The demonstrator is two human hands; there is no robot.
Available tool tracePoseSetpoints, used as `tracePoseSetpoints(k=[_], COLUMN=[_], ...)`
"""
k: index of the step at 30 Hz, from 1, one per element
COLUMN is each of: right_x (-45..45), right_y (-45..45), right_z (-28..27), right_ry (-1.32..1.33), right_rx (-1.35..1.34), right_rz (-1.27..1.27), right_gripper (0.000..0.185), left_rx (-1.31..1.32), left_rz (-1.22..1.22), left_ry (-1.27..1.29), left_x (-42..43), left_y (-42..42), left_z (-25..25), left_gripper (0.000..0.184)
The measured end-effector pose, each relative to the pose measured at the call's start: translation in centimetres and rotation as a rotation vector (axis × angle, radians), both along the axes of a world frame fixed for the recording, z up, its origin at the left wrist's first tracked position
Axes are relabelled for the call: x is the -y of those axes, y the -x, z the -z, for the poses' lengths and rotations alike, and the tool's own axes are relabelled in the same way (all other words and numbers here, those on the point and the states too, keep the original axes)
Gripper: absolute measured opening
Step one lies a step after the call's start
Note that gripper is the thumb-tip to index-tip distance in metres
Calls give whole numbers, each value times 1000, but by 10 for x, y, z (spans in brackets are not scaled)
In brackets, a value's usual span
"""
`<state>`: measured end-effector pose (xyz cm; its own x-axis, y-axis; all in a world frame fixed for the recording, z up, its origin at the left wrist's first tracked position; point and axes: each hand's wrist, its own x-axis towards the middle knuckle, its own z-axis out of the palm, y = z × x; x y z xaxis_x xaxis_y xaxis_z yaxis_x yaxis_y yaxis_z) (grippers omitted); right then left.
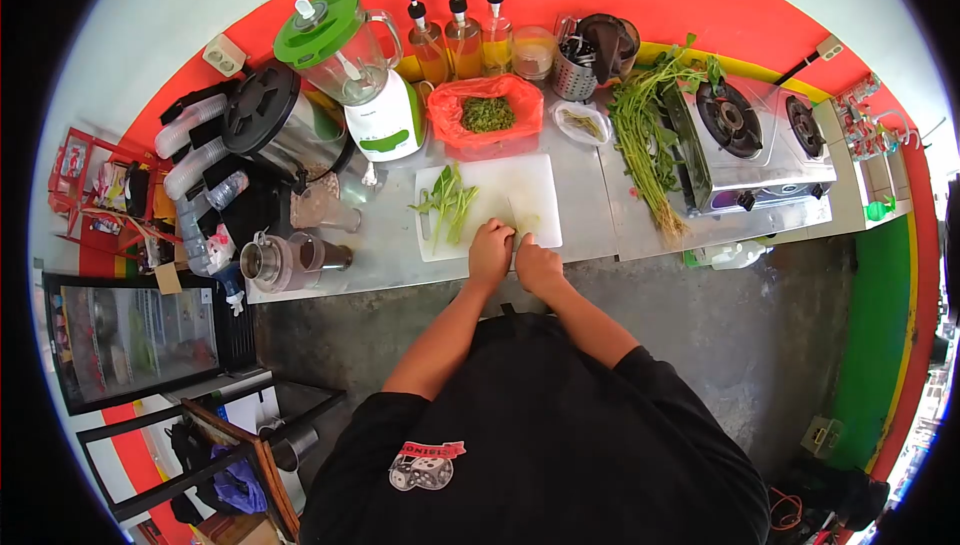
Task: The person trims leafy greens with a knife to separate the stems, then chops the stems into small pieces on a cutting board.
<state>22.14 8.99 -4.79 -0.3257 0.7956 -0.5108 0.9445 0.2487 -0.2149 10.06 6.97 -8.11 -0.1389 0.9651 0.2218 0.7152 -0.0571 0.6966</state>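
Observation:
A white cutting board (487, 185) lies on the metal counter in front of me. Cut green leafy stems (447, 205) are spread over its left half. My right hand (540, 265) is closed round the handle of a knife (517, 213), whose pale blade points away from me over the board. Close beside it, my left hand (490, 253) rests at the board's front edge with its fingers curled in; what they hold, if anything, is hidden. Small pale green bits (532, 220) lie just right of the blade.
Behind the board stands a red plastic-lined container (485, 145) of chopped greens. A green-lidded blender (385, 115) is at the back left, with pump bottles (462, 45) along the wall. To the right, a long bunch of greens (640, 125) lies against the gas stove (755, 160).

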Motion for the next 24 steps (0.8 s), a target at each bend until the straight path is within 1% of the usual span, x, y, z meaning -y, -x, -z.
tracePoseSetpoints(k=[2,3,5,6,12,14,17,20,24], right_x=[-4,-4,-4,-4,-8,-7,4,4,-5], right_y=[0,1,3,4,6,5,2,2,4], right_z=[9,3,-9,-9,-8,-1,-3,-6,-2], right_ry=[-37,-38,69,69,58,-36,-43,16,-13], right_rx=[-18,-18,-19,-20,-42,0,16,27,-8], right_rz=[8,8,62,59,66,-24,-12,20,10], right_gripper=[24,24,29,29,30,24,23,25,25], left_rx=[84,114,140,165,182,136,70,31,-51], left_rz=[-15,-22,-33,-43,-31,3,-5,-15,3], left_ry=[-5,23,55,87,86,69,64,64,78], left_x=[-3,-4,-6,-6,-6,-6,-5,-3,1], left_y=[1,2,3,3,4,5,4,2,2], left_z=[5,6,7,7,4,6,13,8,2], left_gripper=[8,6,6,5,6,7,8,10,11])
